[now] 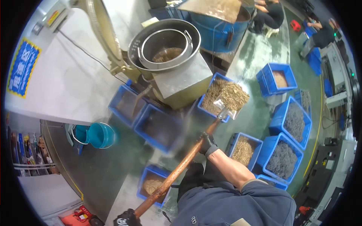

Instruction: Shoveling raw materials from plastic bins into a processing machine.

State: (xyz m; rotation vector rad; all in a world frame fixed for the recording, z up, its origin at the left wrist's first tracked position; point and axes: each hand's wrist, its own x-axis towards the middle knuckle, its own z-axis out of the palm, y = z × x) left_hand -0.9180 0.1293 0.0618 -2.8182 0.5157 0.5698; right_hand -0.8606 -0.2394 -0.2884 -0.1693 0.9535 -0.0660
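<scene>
A long-handled shovel (177, 171) slants across in front of me, its wooden handle rising from lower left to upper right. My left hand (127, 218), in a black glove, is closed round the handle's end at the lower edge. Farther up, close to the metal blade (223, 113), my black-gloved right hand (207, 144) grips the handle. Brownish-yellow flakes or small pieces (233, 96) are heaped on the blade. It is over or against a blue crate (204, 110) holding similar brown material; whether they touch, I cannot tell.
A machine with a round metal bowl (132, 56) stands ahead. Two blue crates (151, 142) lie left of it, near teal buckets (102, 135). Grey material (283, 160) fills crates at right. A small crate (142, 195) sits by the handle. People (269, 17) work at far right.
</scene>
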